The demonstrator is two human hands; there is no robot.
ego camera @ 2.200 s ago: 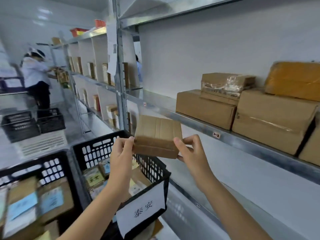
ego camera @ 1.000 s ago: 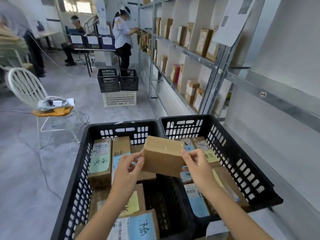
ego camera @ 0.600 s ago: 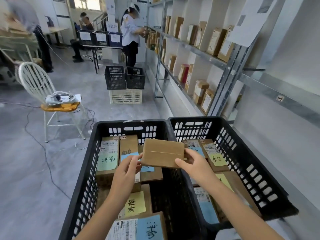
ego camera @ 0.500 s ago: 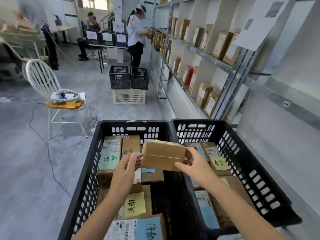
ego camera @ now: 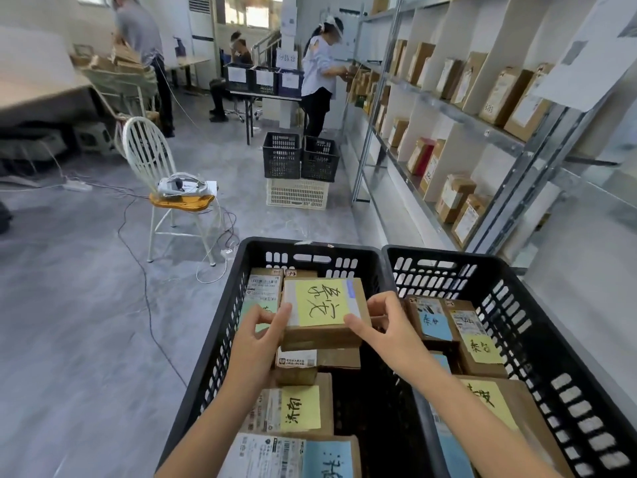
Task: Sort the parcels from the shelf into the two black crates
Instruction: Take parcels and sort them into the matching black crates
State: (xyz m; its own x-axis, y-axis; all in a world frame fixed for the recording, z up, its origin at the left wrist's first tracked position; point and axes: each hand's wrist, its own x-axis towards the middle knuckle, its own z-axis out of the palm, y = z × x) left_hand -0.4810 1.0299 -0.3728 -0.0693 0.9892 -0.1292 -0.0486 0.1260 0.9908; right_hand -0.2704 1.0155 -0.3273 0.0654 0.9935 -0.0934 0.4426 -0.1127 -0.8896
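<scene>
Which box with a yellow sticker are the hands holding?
The parcel up above the left crate, gripped at its sides by the left hand and right hand. The other yellow-noted parcels lie down in the crates.

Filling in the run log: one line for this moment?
parcel: yellow note facing up, above left crate | left hand: grips parcel | right hand: grips parcel

Bright, even indoor light fills the room, with daylight glaring white through the windows (ego camera: 256,14) at the far wall — detail there is blown out. The wide lens bows the shelf (ego camera: 482,127) uprights and smears the left edge (the table (ego camera: 34,89) there is blurred), while the parcel (ego camera: 322,303) between the left hand (ego camera: 258,343) and right hand (ego camera: 389,331) reads sharp, shadows soft.
</scene>
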